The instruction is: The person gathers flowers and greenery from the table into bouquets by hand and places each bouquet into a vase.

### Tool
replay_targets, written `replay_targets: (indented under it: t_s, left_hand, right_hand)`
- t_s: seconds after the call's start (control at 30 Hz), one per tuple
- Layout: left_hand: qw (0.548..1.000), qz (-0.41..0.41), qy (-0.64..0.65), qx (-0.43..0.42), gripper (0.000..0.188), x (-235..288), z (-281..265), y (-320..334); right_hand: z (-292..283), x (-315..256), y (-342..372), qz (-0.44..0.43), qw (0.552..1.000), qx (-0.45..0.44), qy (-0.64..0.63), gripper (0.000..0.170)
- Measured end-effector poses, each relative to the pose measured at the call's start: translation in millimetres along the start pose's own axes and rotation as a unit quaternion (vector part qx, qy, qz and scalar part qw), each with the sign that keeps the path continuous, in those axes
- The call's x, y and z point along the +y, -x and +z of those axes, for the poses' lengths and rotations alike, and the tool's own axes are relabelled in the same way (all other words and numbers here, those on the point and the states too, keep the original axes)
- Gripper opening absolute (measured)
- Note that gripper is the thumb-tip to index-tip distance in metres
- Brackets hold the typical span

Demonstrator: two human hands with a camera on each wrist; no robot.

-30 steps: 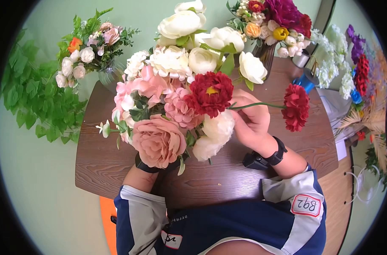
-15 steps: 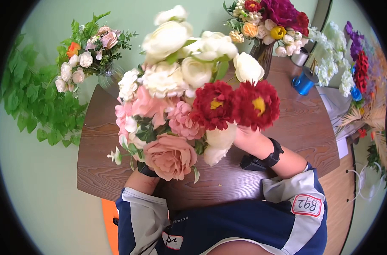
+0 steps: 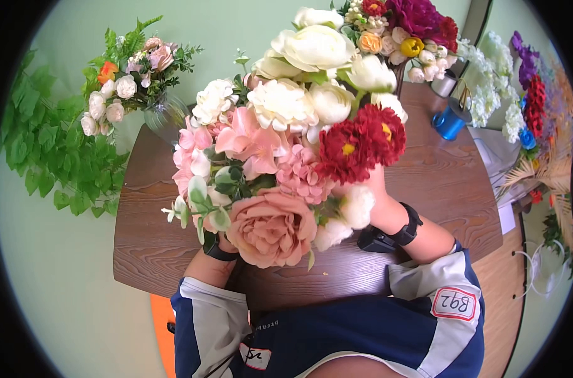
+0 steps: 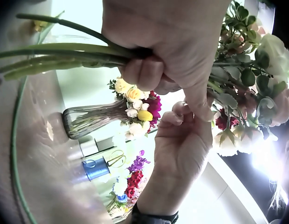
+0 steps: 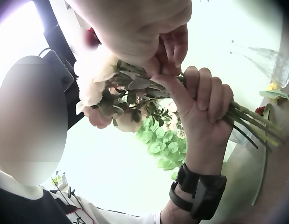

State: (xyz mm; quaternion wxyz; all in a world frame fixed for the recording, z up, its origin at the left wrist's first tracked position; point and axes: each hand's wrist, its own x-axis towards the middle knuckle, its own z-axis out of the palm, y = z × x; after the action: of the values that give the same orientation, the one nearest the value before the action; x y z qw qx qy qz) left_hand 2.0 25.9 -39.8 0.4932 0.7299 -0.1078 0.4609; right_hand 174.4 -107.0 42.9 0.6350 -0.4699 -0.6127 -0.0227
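My left hand [image 5: 207,100] grips a bundle of green stems [image 4: 88,58] below the heads of a bouquet. The bouquet carries white blooms [image 3: 315,47], pink hydrangea-like clusters [image 3: 255,145], a large dusty-pink rose [image 3: 271,227] and small green leaves [image 3: 214,205]. At its right side sit two overlapping red flowers [image 3: 346,151] with yellow centres. My right hand [image 4: 182,149] is close by the left thumb, its curled fingers pinching the right-hand red flower's stem just under the heads. Blooms hide most of both hands in the head view.
A brown wooden table [image 3: 154,233] lies beneath. Behind stand a glass vase [image 3: 167,116] of pale flowers and a dark vase [image 4: 91,119] of mixed blooms. A blue pot [image 3: 449,120] with scissors is at the back right. One loose stem [image 5: 263,177] lies on the table.
The right hand has brought the second red flower leftward, from out at the right to against the first one. The bouquet swung a little left, then right, in my left hand.
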Motion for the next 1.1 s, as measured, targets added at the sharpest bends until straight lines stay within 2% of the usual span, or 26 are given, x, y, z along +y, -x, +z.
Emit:
replay_targets:
  t_s: [0.07, 0.1, 0.17, 0.2, 0.23, 0.27, 0.33, 0.37, 0.4, 0.47, 0.5, 0.53, 0.57, 0.6, 0.67, 0.73, 0.77, 0.8, 0.87, 0.9, 0.93, 1.0, 1.03, 1.07, 1.1]
  left_hand:
    - [1.000, -0.004, 0.006, 0.003, 0.042, -6.3, 10.8, -10.5]
    - [1.000, -0.006, 0.008, 0.004, 0.041, 8.9, -5.9, 10.8]
    - [1.000, -0.010, 0.014, 0.007, 0.040, 12.3, -5.6, 14.8]
    - [1.000, -0.012, 0.017, 0.009, 0.040, 157.8, -16.8, 43.2]
    - [1.000, -0.015, 0.019, 0.011, 0.039, 16.9, -8.5, 20.6]
    - [1.000, -0.017, 0.022, 0.013, 0.038, -3.8, 1.8, -12.7]
    - [0.999, -0.021, 0.027, 0.018, 0.037, 2.8, -4.2, -4.2]
    - [0.999, -0.022, 0.030, 0.020, 0.037, -1.0, -1.9, -12.7]
    - [0.999, -0.024, 0.032, 0.022, 0.036, -12.5, 7.7, -29.5]
    - [0.999, -0.027, 0.037, 0.025, 0.035, -16.1, 3.1, -38.8]
    - [0.998, -0.028, 0.040, 0.027, 0.035, -7.6, -2.1, -26.9]
    - [0.998, -0.030, 0.042, 0.028, 0.034, 8.0, -9.2, -4.9]
    - [0.998, -0.031, 0.044, 0.029, 0.034, 16.4, -13.3, 8.4]
    - [0.998, -0.033, 0.046, 0.030, 0.033, 17.6, -12.4, 8.9]
    - [0.997, -0.036, 0.051, 0.033, 0.032, 17.4, -12.2, 5.9]
    - [0.997, -0.040, 0.057, 0.036, 0.031, 9.7, -16.2, -9.7]
    - [0.997, -0.042, 0.060, 0.037, 0.031, 3.9, -19.1, -20.8]
    - [0.996, -0.044, 0.063, 0.039, 0.030, -2.6, -22.2, -32.9]
    - [0.996, -0.048, 0.070, 0.042, 0.029, -15.0, -27.5, -56.1]
    - [0.995, -0.050, 0.073, 0.043, 0.029, -19.8, -29.2, -65.2]
    - [0.995, -0.052, 0.076, 0.044, 0.029, -25.2, -21.4, -73.9]
    - [0.994, -0.056, 0.081, 0.046, 0.028, -6.9, -11.7, -43.7]
    - [0.994, -0.058, 0.084, 0.047, 0.028, -0.5, -7.7, -33.3]
    - [0.993, -0.061, 0.086, 0.048, 0.027, -1.2, -2.8, -34.4]
    - [0.993, -0.065, 0.090, 0.048, 0.027, 0.3, -9.4, -33.9]
  right_hand:
    - [1.8, 0.6, 2.6, 0.029, 0.999, 0.000, -0.019, 0.025]
    - [0.0, 3.3, 2.7, 0.012, 1.000, -0.011, 0.018, 0.025]
    - [0.5, 4.0, 3.1, 0.012, 1.000, 0.003, 0.011, 0.025]
    - [0.8, 4.1, 3.1, 0.012, 1.000, 0.016, 0.003, 0.024]
    - [0.3, 3.9, 3.2, 0.012, 1.000, 0.016, 0.003, 0.024]
    - [-1.2, 3.4, 3.4, 0.019, 1.000, 0.000, -0.006, 0.023]
    - [-4.5, 2.5, 3.3, 0.030, 0.999, -0.031, -0.025, 0.021]
    - [-5.6, 3.0, 2.1, -0.017, 0.999, -0.036, 0.021, 0.021]
    - [-4.0, 3.0, 2.1, -0.017, 0.999, -0.036, 0.021, 0.021]
    - [0.3, 3.3, 1.8, 0.053, 0.998, -0.003, -0.045, 0.016]
    - [-2.5, 4.0, 0.6, 0.024, 0.999, -0.036, -0.021, 0.011]
    - [1.1, 11.4, 4.6, 0.014, 1.000, -0.007, -0.013, 0.007]
    - [-2.6, 17.1, 7.5, -0.002, 0.999, -0.032, 0.003, 0.006]
    - [-7.1, 20.1, 8.1, -0.018, 0.998, -0.057, 0.020, 0.005]
    - [-7.1, 11.6, 3.9, -0.053, 0.997, -0.050, 0.015, 0.004]
    - [-4.8, -3.0, 1.4, 0.039, 0.991, 0.049, -0.120, 0.005]
    - [-6.5, 3.2, -0.1, -0.009, 0.990, 0.070, -0.124, 0.004]
    - [-5.2, 4.0, -1.4, -0.001, 0.980, 0.107, -0.168, 0.003]
    - [-12.2, 6.5, -7.1, 0.063, 0.975, 0.086, -0.193, 0.005]
    - [-16.0, 7.5, -9.8, 0.059, 0.985, 0.066, -0.149, 0.005]
    - [-12.1, 11.3, -11.1, 0.054, 0.984, 0.094, -0.143, 0.005]
    - [-17.8, 5.6, -14.3, -0.054, 0.996, 0.059, -0.033, 0.011]
    - [-25.2, 20.6, -6.5, -0.065, 0.989, -0.020, 0.129, 0.018]
    - [-20.6, 20.3, -5.0, -0.042, 0.999, -0.024, -0.002, 0.022]
    - [-18.2, 12.7, -4.8, 0.004, 0.999, -0.030, -0.024, 0.022]
